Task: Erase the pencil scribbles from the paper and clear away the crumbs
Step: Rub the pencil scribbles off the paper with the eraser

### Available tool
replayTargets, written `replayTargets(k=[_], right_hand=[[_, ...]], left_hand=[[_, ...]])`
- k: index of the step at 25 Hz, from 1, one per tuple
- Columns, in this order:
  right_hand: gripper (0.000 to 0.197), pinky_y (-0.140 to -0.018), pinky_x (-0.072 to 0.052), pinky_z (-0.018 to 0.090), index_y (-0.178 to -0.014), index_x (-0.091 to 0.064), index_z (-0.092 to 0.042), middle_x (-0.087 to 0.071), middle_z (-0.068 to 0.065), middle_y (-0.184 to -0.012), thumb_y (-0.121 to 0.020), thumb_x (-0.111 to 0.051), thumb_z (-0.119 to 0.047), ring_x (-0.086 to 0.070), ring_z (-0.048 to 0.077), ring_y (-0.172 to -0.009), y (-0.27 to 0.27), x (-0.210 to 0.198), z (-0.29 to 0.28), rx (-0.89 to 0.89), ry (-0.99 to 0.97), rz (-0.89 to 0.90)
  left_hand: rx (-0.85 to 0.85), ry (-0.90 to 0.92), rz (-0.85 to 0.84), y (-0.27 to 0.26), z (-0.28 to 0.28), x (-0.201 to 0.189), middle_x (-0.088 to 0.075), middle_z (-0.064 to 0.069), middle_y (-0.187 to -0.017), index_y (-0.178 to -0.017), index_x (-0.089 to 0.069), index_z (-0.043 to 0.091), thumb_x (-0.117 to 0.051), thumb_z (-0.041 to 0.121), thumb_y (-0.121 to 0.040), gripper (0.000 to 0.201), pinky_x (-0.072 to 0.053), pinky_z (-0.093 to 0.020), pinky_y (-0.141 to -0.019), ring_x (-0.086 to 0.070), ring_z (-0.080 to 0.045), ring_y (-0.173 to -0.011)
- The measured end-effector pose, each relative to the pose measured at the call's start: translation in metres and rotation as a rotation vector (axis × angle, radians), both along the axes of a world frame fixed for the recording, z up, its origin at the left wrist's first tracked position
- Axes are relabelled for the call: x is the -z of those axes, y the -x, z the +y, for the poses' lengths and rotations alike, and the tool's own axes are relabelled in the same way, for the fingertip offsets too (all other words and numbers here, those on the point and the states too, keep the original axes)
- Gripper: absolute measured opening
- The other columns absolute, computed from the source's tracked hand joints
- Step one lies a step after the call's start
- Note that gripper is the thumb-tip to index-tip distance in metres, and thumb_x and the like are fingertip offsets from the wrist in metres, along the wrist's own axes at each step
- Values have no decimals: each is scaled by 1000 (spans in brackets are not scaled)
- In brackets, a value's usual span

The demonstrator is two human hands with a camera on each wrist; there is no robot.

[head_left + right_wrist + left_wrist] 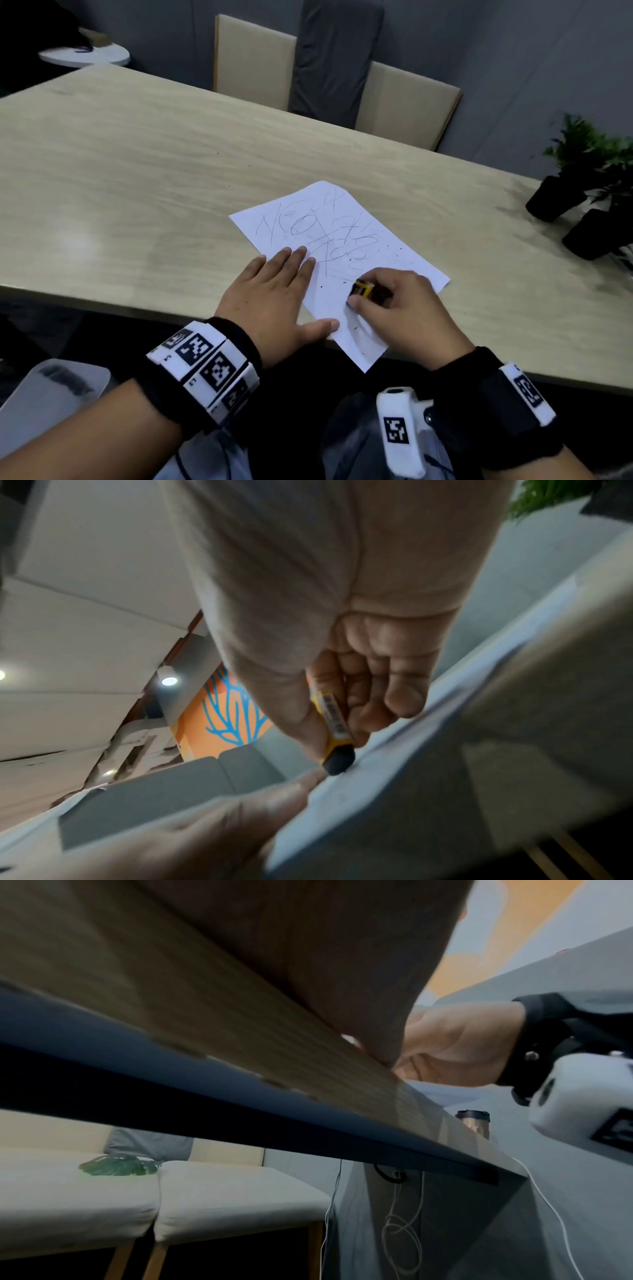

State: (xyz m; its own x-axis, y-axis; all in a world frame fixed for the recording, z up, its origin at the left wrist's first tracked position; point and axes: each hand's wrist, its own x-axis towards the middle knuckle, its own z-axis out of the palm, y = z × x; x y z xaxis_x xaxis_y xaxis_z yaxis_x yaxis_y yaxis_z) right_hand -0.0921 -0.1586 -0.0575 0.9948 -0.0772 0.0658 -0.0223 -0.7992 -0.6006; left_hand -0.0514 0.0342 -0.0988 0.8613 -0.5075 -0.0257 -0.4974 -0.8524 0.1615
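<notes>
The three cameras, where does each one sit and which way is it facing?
Head: worn on the head, looking forward and down at the table; both hands show, left hand flat on the paper, right hand gripping the eraser.
Left wrist: level with the table edge, facing right; the right hand shows.
Right wrist: under the palm, looking along the fingers at the eraser tip on the paper.
Shared: head and right wrist both show the eraser.

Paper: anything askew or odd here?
Yes. The paper lies skewed to the table edge, its near corner overhanging. Dark eraser crumbs dot it. The left hand presses it flat; the right hand grips the eraser.
</notes>
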Motion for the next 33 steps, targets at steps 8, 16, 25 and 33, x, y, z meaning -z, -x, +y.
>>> replayTargets(k=[8,16,25,33], right_hand=[[4,-58,-42,14,-81,-69,-19,-67,-5,-71,-83,-69,-22,-58,5,-64,-5,1,6,-67,60,28],[8,-54,-38,14,-73,-70,-16,-65,-3,-65,-80,-72,-18,-53,3,-57,3,3,6,-90,-18,29],[12,-50,-36,15,-70,-67,-12,-59,-2,-56,-81,-70,-15,-47,4,-51,8,4,-4,-3,1,-10],[15,-48,-33,14,-66,-65,-12,-54,-8,-51,-80,-70,-12,-44,4,-48,12,3,-12,39,-12,-30]], left_hand=[[-23,-12,45,1,-3,-4,15,6,-163,-155,7,23,4,86,-60,114,9,-36,-120,16,-12,-149],[-96,-2,61,2,-11,-4,14,6,-163,-155,4,24,-13,91,-68,111,5,-40,-121,16,-16,-149],[-87,-29,71,1,-11,-5,18,6,-162,-155,8,25,-15,90,-70,110,6,-41,-121,18,-17,-149],[-86,-33,74,0,-10,-5,19,6,-162,-155,10,26,-17,91,-71,109,7,-40,-121,20,-16,-148]])
